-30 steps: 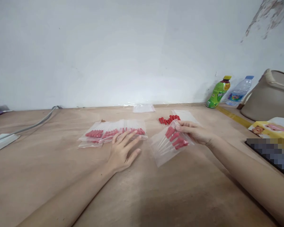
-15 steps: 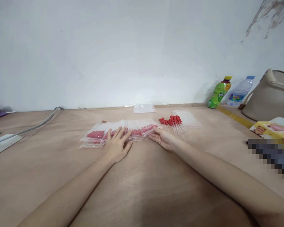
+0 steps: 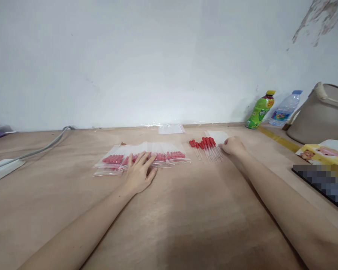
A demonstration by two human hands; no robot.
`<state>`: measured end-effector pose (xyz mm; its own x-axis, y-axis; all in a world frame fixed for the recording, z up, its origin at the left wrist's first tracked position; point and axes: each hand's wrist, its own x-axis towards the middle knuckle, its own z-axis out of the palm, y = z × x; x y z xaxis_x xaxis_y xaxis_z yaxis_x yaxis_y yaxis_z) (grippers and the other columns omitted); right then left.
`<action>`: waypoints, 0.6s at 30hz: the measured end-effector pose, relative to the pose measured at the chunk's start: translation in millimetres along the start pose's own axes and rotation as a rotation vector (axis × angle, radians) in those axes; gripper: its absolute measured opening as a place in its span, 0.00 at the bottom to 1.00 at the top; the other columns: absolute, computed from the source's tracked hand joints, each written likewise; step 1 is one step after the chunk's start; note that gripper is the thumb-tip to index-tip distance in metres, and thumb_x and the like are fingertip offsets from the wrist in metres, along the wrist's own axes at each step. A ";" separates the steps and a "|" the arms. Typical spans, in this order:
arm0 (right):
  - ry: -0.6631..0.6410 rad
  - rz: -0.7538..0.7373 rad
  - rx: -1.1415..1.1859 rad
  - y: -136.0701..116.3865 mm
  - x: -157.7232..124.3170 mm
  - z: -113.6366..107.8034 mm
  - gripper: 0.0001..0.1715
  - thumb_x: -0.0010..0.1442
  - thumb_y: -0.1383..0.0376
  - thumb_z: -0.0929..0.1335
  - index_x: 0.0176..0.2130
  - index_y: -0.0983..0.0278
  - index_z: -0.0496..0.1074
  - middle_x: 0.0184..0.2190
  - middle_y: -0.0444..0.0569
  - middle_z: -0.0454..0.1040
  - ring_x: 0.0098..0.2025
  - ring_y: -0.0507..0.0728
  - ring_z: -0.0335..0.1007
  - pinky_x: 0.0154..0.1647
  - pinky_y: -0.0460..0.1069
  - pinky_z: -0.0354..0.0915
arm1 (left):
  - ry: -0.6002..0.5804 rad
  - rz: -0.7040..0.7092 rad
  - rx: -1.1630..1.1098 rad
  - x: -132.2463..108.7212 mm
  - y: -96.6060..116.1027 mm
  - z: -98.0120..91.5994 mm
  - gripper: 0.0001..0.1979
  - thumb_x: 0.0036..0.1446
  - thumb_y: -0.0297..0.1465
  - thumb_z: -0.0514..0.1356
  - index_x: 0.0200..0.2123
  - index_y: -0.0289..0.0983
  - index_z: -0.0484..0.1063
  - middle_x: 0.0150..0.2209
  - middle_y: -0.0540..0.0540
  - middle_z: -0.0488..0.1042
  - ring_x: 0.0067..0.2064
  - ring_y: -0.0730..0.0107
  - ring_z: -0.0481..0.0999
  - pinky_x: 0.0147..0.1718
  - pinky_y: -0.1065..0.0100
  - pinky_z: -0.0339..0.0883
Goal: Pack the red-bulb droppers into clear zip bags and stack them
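Note:
My left hand (image 3: 139, 173) lies flat with fingers spread, its fingertips on the near edge of a row of clear bags filled with red-capped droppers (image 3: 146, 157). My right hand (image 3: 232, 145) rests on the table with fingers curled, touching the near corner of a stack of empty clear bags (image 3: 217, 135) and just right of a loose bunch of red-capped droppers (image 3: 205, 147). Whether those curled fingers pinch a bag is hidden.
Another empty bag (image 3: 171, 129) lies at the back by the wall. A green bottle (image 3: 260, 109) and a water bottle (image 3: 285, 108) stand at the back right beside a beige bag (image 3: 321, 116). A yellow box (image 3: 323, 153) sits right; a grey cable (image 3: 36, 150) and power strip (image 3: 2, 169) left.
My right hand laid its filled bag at the right end of the row, then moved right to the empty bags. My left hand slid slightly left and stayed flat.

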<state>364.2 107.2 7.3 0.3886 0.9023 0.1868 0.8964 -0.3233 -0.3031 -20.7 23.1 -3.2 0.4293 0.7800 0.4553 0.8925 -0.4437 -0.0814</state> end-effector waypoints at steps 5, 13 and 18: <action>-0.035 0.087 0.024 9.5 0.7 11.6 0.13 0.50 0.58 0.67 0.31 0.65 0.75 0.35 0.57 0.73 0.39 0.63 0.69 0.34 0.53 0.62 | 0.003 -0.007 -0.014 -0.3 -0.1 1.7 0.22 0.60 0.37 0.49 0.57 0.39 0.59 0.57 0.40 0.62 0.60 0.54 0.57 0.56 0.42 0.40; 0.439 -0.171 0.253 -25.9 -27.2 -21.4 0.13 0.57 0.59 0.62 0.37 0.65 0.68 0.40 0.54 0.68 0.37 0.56 0.66 0.36 0.49 0.59 | 0.064 -0.009 -0.044 -1.7 1.7 0.6 0.23 0.61 0.39 0.48 0.57 0.39 0.58 0.58 0.37 0.59 0.61 0.53 0.53 0.56 0.43 0.40; 0.009 -0.698 0.481 -74.3 -115.3 -32.8 0.11 0.55 0.59 0.64 0.28 0.64 0.67 0.25 0.46 0.69 0.25 0.51 0.62 0.26 0.45 0.56 | 0.231 0.011 -0.184 -3.7 6.5 -5.7 0.21 0.62 0.37 0.45 0.57 0.38 0.57 0.58 0.38 0.58 0.61 0.55 0.52 0.56 0.48 0.42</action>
<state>259.7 17.8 39.0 -0.2172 0.8468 0.4855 0.7436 0.4657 -0.4797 -17.3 14.8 -0.4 0.3770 0.6629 0.6468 0.8388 -0.5406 0.0652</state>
